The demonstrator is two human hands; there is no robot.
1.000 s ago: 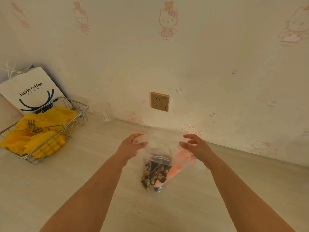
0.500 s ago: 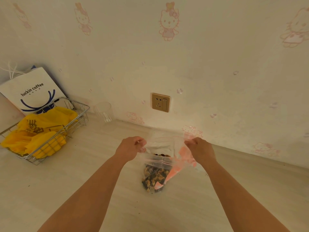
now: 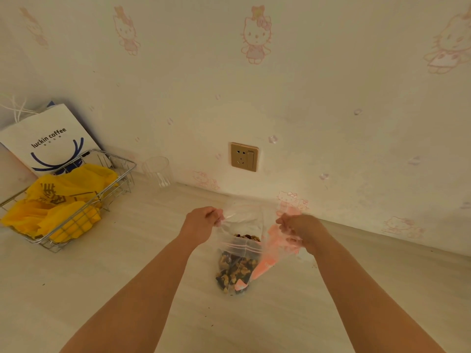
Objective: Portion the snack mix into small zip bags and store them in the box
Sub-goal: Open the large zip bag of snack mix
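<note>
Both your hands pinch the mouth of the clear bag: left hand [image 3: 201, 223], right hand [image 3: 299, 229], fingers curled on the top edges, snack mix [image 3: 235, 272] low inside above the near-centre tabletop [image 3: 127, 289]; no portioned bag or box in view, so barely started.

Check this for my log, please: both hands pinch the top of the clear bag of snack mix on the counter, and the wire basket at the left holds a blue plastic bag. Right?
Not quite. The head view shows the left hand and right hand pinching the top of the clear bag of snack mix, but the plastic bag in the wire basket is yellow, not blue.
</note>
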